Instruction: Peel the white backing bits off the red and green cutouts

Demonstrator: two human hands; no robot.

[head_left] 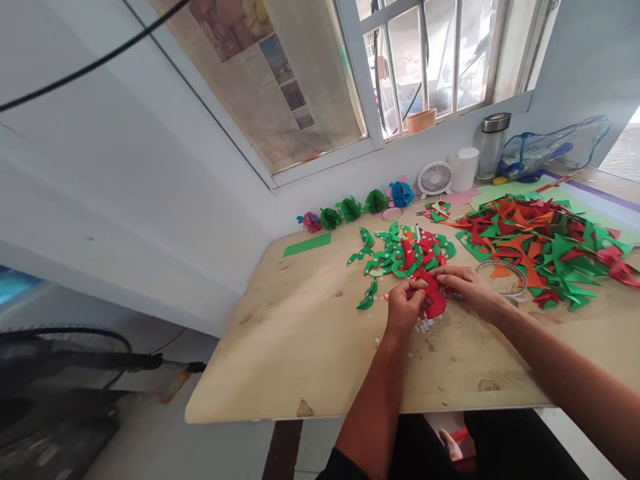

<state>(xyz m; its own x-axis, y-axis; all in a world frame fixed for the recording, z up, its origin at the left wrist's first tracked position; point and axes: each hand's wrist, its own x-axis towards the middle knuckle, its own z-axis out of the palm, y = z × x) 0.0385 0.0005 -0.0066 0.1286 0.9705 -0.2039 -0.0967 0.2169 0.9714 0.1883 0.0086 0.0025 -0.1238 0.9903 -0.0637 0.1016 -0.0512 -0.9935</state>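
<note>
A red paper cutout point(437, 305) with a curved outline is between my two hands, just above the wooden table point(300, 333). My left hand point(406, 304) pinches its left edge with thumb and fingers. On the other side my right hand point(463, 283) has its fingers bent and closed at the cutout's upper right; its fingertips are partly hidden. Small white squares point(426, 325) lie scattered below the cutout. Just beyond my hands is a heap of green and red paper cutouts point(400, 257), many dotted with white squares.
A large pile of paper scraps point(540, 247) covers the right side, with a tape roll point(501, 278) at its near edge. Along the wall stand folded paper ornaments point(349, 209), a small white fan point(435, 179) and a glass bottle point(493, 148). A green strip point(307, 245) lies at the back left.
</note>
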